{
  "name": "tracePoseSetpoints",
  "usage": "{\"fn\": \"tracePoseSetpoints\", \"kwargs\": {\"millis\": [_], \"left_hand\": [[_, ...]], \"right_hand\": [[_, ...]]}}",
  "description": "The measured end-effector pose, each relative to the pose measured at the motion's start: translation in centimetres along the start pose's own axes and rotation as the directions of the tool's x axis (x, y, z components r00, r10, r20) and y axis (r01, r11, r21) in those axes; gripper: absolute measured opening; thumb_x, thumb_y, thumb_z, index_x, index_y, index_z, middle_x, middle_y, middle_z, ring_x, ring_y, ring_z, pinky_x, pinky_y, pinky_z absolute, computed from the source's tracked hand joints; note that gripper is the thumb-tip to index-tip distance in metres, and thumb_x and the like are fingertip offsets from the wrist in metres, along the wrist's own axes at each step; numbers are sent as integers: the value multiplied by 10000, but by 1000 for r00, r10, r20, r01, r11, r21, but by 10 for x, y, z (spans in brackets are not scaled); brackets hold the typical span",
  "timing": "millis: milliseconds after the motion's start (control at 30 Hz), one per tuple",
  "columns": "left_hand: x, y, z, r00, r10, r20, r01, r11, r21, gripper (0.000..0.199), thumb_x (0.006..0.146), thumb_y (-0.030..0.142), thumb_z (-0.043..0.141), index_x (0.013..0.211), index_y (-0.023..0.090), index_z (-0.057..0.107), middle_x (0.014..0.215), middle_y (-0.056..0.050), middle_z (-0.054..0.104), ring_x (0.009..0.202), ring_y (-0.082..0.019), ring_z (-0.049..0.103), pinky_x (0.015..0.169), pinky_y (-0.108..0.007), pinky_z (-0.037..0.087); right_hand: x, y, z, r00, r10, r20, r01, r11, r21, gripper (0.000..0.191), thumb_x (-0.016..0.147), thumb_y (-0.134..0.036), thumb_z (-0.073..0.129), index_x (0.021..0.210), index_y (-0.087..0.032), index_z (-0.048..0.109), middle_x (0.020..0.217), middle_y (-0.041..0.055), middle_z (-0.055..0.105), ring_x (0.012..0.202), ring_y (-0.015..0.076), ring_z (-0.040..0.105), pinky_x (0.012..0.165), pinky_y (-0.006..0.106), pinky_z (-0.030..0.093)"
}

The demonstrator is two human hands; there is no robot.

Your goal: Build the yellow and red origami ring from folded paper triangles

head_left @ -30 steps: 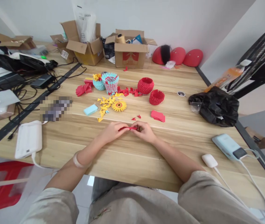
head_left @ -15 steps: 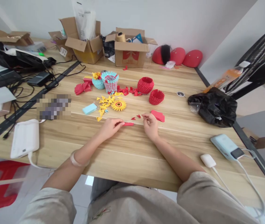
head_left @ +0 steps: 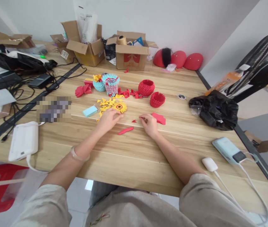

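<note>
My left hand (head_left: 109,119) hovers beside the yellow paper flower disc (head_left: 120,107), fingers apart and holding nothing. In front of it a strip of joined red folded pieces (head_left: 125,130) lies on the wooden table (head_left: 134,157). My right hand (head_left: 150,124) pinches at a small red folded paper triangle, of which only a tip shows at the fingertips. A second red triangle (head_left: 134,121) rests just left of those fingers. Against the right hand's far side sits a stack of red paper slips (head_left: 159,119). Loose yellow folded pieces (head_left: 104,102) are partly hidden behind my left hand.
Red folded-paper bowls (head_left: 146,88) and a blue-and-red paper vase (head_left: 111,86) stand farther back. A pale blue paper stack (head_left: 90,111) lies left. Right are a black plastic bag (head_left: 214,110) and a power bank (head_left: 228,150); a white power bank (head_left: 24,141) is at left.
My left hand has let go of the red strip, which now lies on the table, and moved up and left. My right hand has shifted slightly left onto one of the two red triangles.
</note>
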State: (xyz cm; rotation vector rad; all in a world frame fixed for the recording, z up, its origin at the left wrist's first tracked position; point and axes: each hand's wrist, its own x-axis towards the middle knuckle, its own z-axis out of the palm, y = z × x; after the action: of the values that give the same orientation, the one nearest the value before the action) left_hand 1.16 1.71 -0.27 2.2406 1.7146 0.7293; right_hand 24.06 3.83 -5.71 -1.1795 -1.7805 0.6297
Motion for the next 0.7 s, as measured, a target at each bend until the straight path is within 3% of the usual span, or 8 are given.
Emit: {"fn": "tracePoseSetpoints", "kwargs": {"millis": [67, 200, 300, 400, 500, 600, 700], "left_hand": [[24, -6, -1, 999, -44, -17, 45, 995, 88, 349, 844, 375, 503, 1015, 115, 663, 1044, -135, 654, 1028, -266, 573, 940, -382, 412], [66, -11, 8, 988, -118, 103, 87, 961, 264, 544, 795, 400, 579, 1209, 51, 532, 1211, -220, 569, 1140, -332, 514, 960, -410, 387], [81, -7, 16, 952, -257, 167, 192, 925, 328, 619, 733, 455, 642, 1208, 75, 527, 1141, -228, 599, 1090, -371, 541, 909, -455, 410], [83, -3, 19, 945, -312, 95, 267, 908, 322, 670, 599, 462, 753, 1138, 106, 576, 1148, -208, 582, 1098, -381, 526, 898, -456, 419], [75, -5, 16, 965, -258, 38, 248, 953, 175, 639, 557, 385, 790, 1090, 93, 595, 1126, -176, 592, 1068, -332, 546, 911, -404, 428], [58, -6, 8, 970, -244, 9, 244, 968, -53, 574, 558, 335, 781, 1061, 122, 604, 1071, -112, 630, 1045, -295, 565, 937, -403, 420], [30, 2, 0, 962, -241, 128, 272, 878, -394, 504, 573, 363, 757, 1008, 150, 619, 1003, -60, 655, 963, -245, 602, 892, -388, 458]], "right_hand": [[-1, -1, 1, 997, 60, -52, -50, 983, 176, 201, 812, -275, 551, 917, -170, 686, 897, 91, 661, 773, 173, 604, 722, 324, 494], [-3, -4, 3, 987, 158, -15, -130, 862, 491, 263, 765, -337, 633, 982, -195, 674, 832, 38, 636, 732, 134, 595, 727, 299, 485], [-4, -10, 3, 965, 235, 121, -250, 663, 706, 242, 707, -345, 704, 903, -206, 677, 738, -5, 638, 669, 107, 599, 724, 290, 491], [-3, -16, 1, 935, 245, 256, -341, 425, 839, 225, 646, -313, 764, 815, -204, 663, 705, -21, 661, 676, 108, 626, 731, 286, 508], [-2, -22, -2, 915, 252, 314, -383, 306, 871, 198, 630, -260, 783, 766, -193, 656, 720, -13, 689, 699, 111, 647, 727, 270, 522], [-2, -25, -4, 894, 283, 347, -420, 258, 870, 200, 605, -249, 797, 743, -189, 664, 725, -8, 700, 690, 113, 652, 698, 255, 532], [-4, -28, -4, 879, 310, 364, -446, 259, 857, 202, 583, -279, 809, 697, -186, 671, 701, -6, 699, 647, 98, 634, 656, 230, 532]]}}
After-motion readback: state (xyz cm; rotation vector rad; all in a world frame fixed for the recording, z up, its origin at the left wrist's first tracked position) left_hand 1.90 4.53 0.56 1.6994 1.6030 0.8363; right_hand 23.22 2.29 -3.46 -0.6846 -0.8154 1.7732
